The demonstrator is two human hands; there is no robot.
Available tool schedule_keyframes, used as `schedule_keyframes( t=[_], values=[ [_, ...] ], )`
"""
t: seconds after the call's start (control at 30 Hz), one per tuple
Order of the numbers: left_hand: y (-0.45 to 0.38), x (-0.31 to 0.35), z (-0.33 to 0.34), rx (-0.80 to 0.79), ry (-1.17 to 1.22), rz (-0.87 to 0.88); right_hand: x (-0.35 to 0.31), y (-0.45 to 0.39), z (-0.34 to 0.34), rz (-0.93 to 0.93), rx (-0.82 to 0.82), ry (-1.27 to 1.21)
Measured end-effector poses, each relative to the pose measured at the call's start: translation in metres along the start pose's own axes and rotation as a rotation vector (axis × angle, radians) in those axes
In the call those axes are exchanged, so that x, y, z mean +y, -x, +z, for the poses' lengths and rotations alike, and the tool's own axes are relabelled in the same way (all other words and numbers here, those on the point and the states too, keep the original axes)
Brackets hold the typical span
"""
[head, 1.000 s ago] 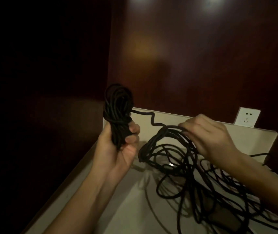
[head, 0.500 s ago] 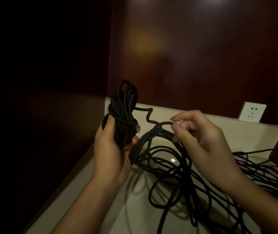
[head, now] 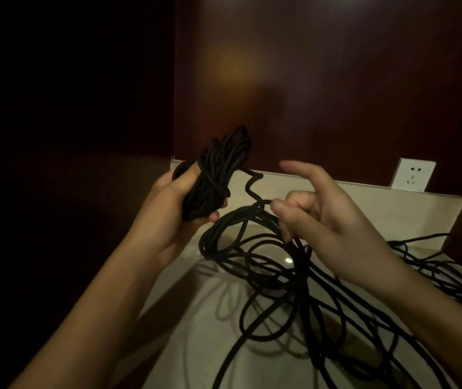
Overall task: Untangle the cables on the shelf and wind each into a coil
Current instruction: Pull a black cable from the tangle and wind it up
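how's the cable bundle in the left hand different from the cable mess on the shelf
The wound bundle is tight and compact; the loose tangle sprawls in wide, crossing loops. The bundle is held up in the left hand's grip; the tangle lies mostly on the shelf, one strand pinched by the right hand. Both are black cable, joined by a kinked strand.

Indoor room: dark wood panelling (head: pixel 336 94), wall socket (head: pixel 413 174).

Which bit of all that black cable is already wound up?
The tight black bundle gripped upright in the left hand, one turn wrapped round its middle. The other cable sprawls in loose loops over the shelf, some hooked by the right hand.
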State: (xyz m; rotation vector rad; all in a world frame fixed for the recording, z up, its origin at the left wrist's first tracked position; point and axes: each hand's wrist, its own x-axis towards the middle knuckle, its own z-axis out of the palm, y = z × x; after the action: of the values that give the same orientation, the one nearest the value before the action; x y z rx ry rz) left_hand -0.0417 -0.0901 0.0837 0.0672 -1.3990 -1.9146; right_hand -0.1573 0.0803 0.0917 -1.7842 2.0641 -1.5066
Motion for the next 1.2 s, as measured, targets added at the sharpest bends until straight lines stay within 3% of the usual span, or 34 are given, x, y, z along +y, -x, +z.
schedule_keyframes(
  t=[0.17, 0.3, 0.47, 0.63, 0.73, 0.9, 0.97, 1.03, 1.2],
  values=[
    [-0.007, 0.008, -0.006, -0.233, -0.202, -0.084, -0.004, -0.004, 0.001, 0.215, -0.165, -0.182],
    [-0.017, 0.015, -0.012, -0.318, -0.398, -0.145, -0.007, -0.014, 0.002, 0.338, -0.19, -0.119],
    [-0.021, 0.019, -0.007, -0.431, -0.632, -0.122, -0.02, -0.031, 0.008, 0.318, -0.288, -0.154],
    [-0.033, 0.013, -0.003, -0.232, -0.673, -0.147, -0.007, -0.046, 0.013, 0.378, -0.288, -0.224],
    [-0.033, 0.002, 0.005, -0.096, -0.639, -0.162, 0.001, -0.049, 0.014, 0.442, -0.201, -0.317],
    [-0.018, -0.018, 0.003, 0.003, -0.291, -0.124, 0.007, -0.043, 0.015, 0.505, -0.039, -0.464],
    [0.001, -0.032, -0.003, -0.063, -0.453, -0.042, 0.009, -0.04, 0.013, 0.54, 0.05, -0.599],
    [0.015, -0.042, -0.005, -0.272, -0.658, -0.023, 0.012, -0.038, 0.011, 0.584, 0.095, -0.706],
    [0.011, -0.04, -0.01, -0.421, -0.679, 0.025, 0.021, -0.032, 0.001, 0.51, -0.048, -0.626]
  ],
)
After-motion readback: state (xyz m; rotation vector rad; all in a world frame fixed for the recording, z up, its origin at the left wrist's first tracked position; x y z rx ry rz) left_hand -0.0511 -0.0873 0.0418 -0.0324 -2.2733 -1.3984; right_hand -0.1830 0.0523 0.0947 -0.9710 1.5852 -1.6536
